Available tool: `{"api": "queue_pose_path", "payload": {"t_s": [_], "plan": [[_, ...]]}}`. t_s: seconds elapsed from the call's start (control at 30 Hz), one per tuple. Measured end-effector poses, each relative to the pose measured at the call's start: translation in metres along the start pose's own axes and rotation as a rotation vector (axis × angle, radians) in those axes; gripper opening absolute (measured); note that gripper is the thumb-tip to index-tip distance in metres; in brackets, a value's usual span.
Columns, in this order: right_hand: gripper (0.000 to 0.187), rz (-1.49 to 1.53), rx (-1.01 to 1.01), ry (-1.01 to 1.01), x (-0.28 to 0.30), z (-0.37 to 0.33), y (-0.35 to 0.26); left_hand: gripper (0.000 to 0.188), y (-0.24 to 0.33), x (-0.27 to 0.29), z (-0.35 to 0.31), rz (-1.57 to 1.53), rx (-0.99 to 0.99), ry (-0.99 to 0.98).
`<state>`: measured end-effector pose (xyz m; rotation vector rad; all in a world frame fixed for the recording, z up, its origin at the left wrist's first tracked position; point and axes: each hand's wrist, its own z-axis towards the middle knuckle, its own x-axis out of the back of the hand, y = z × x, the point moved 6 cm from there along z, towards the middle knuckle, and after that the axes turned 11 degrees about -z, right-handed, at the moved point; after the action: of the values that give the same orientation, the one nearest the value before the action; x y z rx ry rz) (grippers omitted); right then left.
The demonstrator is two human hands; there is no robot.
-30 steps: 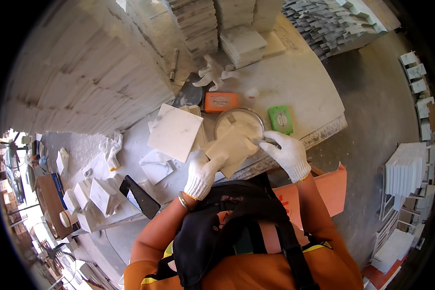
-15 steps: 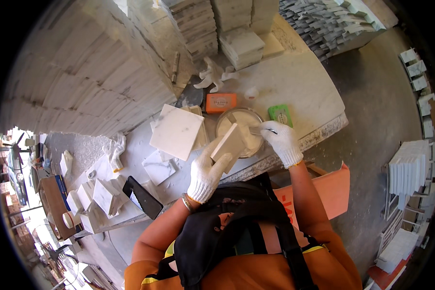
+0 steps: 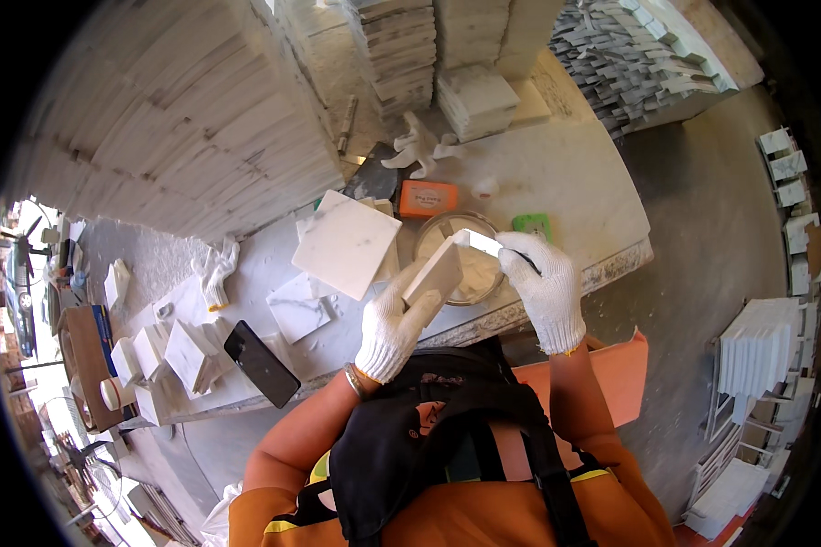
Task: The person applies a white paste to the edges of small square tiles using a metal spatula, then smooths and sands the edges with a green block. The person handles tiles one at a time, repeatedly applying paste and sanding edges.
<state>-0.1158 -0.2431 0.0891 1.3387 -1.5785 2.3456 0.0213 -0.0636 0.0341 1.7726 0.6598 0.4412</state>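
Left hand (image 3: 394, 330) on a pale tile (image 3: 436, 273), right hand (image 3: 545, 284) on a scraper (image 3: 482, 242)

Left's curled part-way round the tile, holding it tilted over the left side of a round tin (image 3: 456, 215). Right's closed on the scraper, blade by the tile's top corner, can't tell if touching. Orange box (image 3: 428, 198) sits just past the tin.

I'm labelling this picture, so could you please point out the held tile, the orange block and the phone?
Held tile (image 3: 442, 274), head view: broad face.
Orange block (image 3: 428, 198), head view: top face.
Phone (image 3: 262, 364), head view: upper face.
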Motion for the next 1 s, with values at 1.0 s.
{"api": "queue_pose_path", "payload": {"t_s": [1.0], "plan": [[0.018,-0.288,0.201,0.133,0.013,-0.011,-0.015,0.049,-0.002,0.004,-0.001,0.089,-0.096,0.006]]}}
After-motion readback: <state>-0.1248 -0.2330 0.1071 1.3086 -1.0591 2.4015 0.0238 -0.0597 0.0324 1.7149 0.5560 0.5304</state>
